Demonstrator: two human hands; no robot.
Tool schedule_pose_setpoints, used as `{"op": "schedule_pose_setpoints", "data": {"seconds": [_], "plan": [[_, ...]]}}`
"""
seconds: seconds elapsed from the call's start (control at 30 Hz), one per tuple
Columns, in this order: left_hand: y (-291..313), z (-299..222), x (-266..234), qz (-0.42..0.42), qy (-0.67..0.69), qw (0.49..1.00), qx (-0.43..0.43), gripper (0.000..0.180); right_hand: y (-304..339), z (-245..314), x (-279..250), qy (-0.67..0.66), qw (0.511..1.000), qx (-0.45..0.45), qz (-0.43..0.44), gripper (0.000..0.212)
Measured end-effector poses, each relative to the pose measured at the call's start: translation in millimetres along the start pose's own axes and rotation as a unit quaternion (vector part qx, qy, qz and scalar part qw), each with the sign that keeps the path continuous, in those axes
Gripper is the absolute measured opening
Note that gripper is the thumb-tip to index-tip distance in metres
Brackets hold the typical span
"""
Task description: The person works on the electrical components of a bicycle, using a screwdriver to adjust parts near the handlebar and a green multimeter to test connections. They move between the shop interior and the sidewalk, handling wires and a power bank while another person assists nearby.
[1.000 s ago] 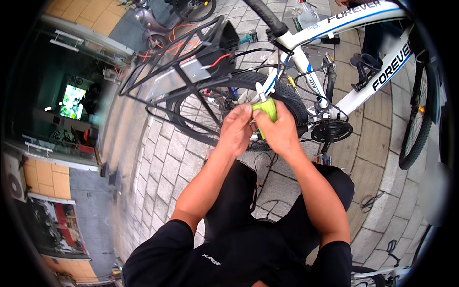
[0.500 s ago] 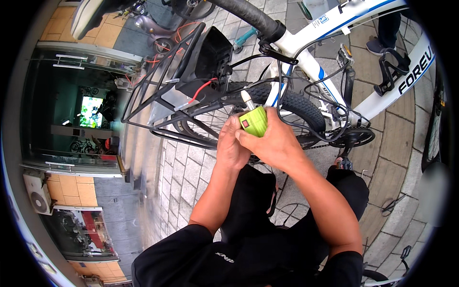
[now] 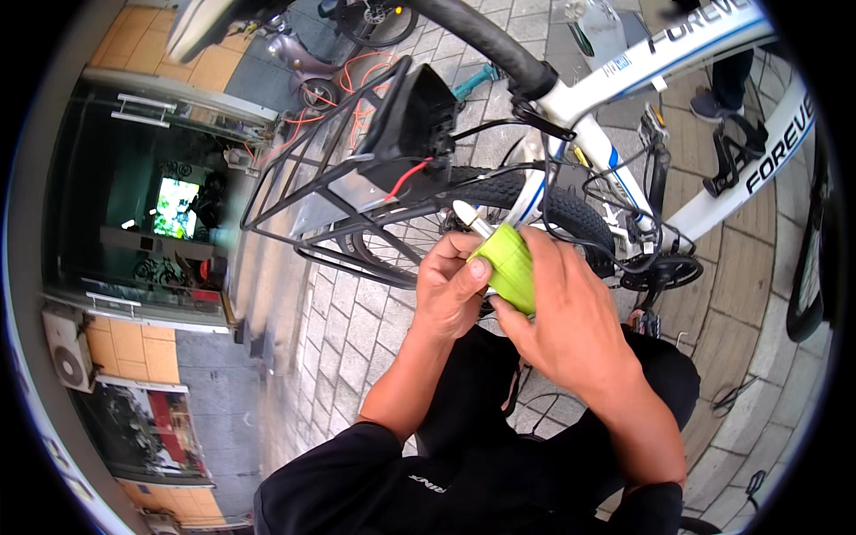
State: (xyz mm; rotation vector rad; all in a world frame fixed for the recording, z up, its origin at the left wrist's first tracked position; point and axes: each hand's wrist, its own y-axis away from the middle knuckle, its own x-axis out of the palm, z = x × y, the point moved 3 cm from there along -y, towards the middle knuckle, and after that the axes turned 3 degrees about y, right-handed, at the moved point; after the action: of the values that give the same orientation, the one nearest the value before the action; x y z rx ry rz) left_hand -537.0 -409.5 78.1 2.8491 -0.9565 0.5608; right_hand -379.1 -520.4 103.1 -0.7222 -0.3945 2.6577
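Outdoors, plain daylight. Grey paving stones [image 3: 357, 330] underfoot, laid in rows, going tan-ish out on the right. Over on the left, a shopfront with orange tiled wall [image 3: 143, 357] and a dark glass doorway [image 3: 134, 205], lit screen [image 3: 176, 208] glowing green inside. Air-conditioner unit [image 3: 67, 361] bolted to the wall below that. Parked scooter [image 3: 312, 62] up top with orange cable [image 3: 357, 80] trailing over the pavement. Somebody's dark shoe [image 3: 713, 107] at the top right.
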Motion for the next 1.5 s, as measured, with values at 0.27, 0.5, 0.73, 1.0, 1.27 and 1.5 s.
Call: {"op": "schedule_pose_setpoints", "data": {"seconds": [0.27,0.5,0.73,1.0,1.27,1.5], "plan": [[-7.4,-20.0,66.0,0.041,0.155,0.981,-0.107,0.034,-19.1,34.4,-52.2,0.096,0.989,-0.063,-0.094,0.06],[-38.8,-9.4,78.0,0.067,0.246,0.961,-0.109,0.046,-62.6,23.1,-86.0,-0.037,0.995,-0.017,-0.088,0.056],[-45.8,-0.2,74.9,-0.007,0.196,0.977,-0.085,0.043,-57.5,-19.6,-33.3,-0.354,0.918,0.106,-0.142,0.059],[-47.1,7.4,65.3,0.014,0.26,0.954,-0.147,0.047,-66.0,-16.6,-25.3,-0.371,0.91,0.142,-0.122,0.052],[-48.6,0.0,72.7,-0.078,0.206,0.962,-0.162,0.058,-68.8,-11.5,-24.9,-0.348,0.912,0.18,-0.123,0.05],[-46.3,-0.7,70.0,-0.084,0.192,0.965,-0.16,0.056,-67.8,-15.2,-20.3,-0.354,0.908,0.189,-0.123,0.054]]}}
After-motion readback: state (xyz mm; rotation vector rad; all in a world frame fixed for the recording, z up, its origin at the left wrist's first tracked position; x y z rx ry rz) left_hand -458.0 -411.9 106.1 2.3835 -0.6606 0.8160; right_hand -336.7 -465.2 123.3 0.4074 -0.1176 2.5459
